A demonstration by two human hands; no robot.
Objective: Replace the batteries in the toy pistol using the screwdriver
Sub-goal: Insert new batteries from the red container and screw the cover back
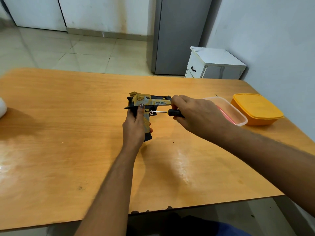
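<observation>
A yellow, grey and black toy pistol point(150, 100) stands upright above the wooden table point(68, 133), barrel pointing right. My left hand point(134, 126) grips its handle from behind, thumb lying up along the grip. My right hand point(196, 113) holds a screwdriver point(172, 112) by its black and yellow handle. The thin metal shaft runs level to the left, and its tip meets the pistol's side just behind the trigger guard. The lower end of the grip is partly hidden by my left hand.
A clear plastic box point(233, 109) with something pink inside sits right of my right hand. Its orange lid point(257, 108) lies beside it near the table's right edge. A white object point(2, 106) shows at the left edge. A white cabinet point(213, 65) stands behind the table.
</observation>
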